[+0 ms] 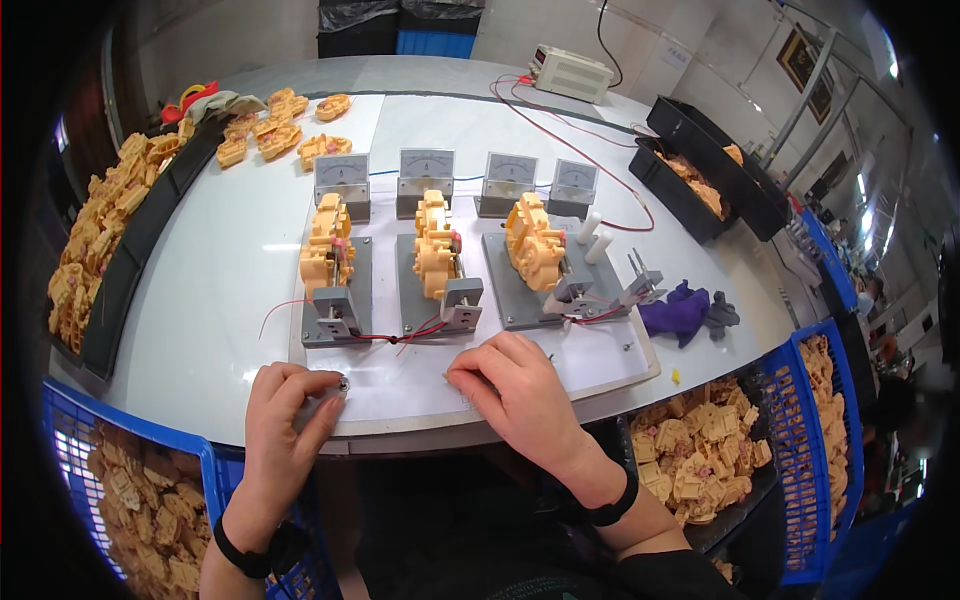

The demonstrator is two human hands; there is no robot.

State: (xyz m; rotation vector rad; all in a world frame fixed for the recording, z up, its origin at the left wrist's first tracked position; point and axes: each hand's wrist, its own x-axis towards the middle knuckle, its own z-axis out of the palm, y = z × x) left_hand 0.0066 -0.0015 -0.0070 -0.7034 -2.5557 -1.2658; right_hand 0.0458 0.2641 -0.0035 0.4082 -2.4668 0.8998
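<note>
Three orange plastic gearbox parts sit clamped on grey fixture plates on a white board (600, 375): a left part (327, 246), a middle part (436, 244) and a right part (534, 242). My left hand (285, 420) rests at the board's near left corner, its fingertips on a small round metal knob (343, 383). My right hand (520, 395) lies palm down on the board's front edge, fingers curled, just below the red wires (405, 338). Neither hand holds a part.
Several grey panel meters (426, 172) stand behind the fixtures. Blue crates of orange parts (700, 450) sit at lower right and lower left (140, 510). Black trays (700, 165) at right, a long black tray (130, 250) at left. A purple cloth (678, 312) and a white power supply (572, 72).
</note>
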